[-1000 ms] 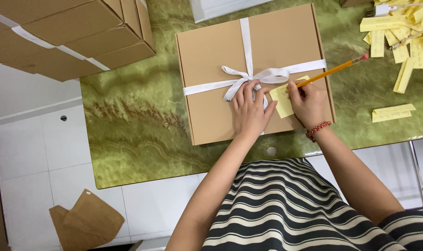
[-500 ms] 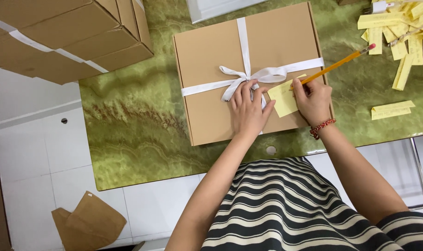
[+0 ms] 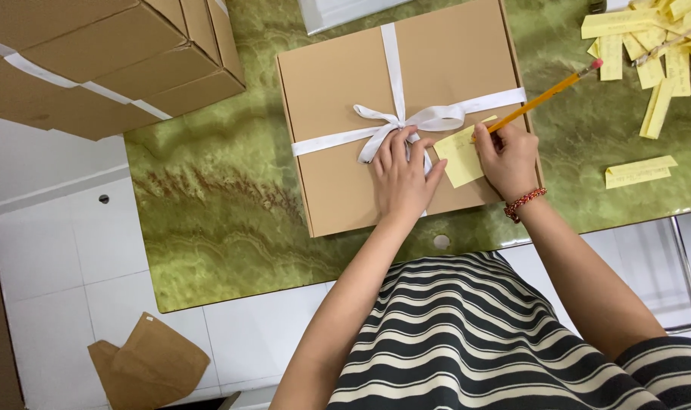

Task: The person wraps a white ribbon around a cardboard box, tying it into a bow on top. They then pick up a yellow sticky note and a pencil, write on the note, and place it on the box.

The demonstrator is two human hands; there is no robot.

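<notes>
Left hand (image 3: 403, 176) grip spread flat on brown box (image 3: 338, 83) | right hand (image 3: 507, 156) grip pinching pencil (image 3: 546, 96) over yellow note (image 3: 461, 156)

Yellow pencil (image 3: 543, 97) angled over small yellow note (image 3: 461, 157) on ribboned brown box (image 3: 338, 182).

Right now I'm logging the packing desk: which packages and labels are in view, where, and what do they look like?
Box: table centre, flat brown cardboard, white ribbon bow.
Note: yellow, on the box, beside the right hand holding a pencil.
Slips: yellow strips, top right.
Cartons: brown stack, top left.
</notes>
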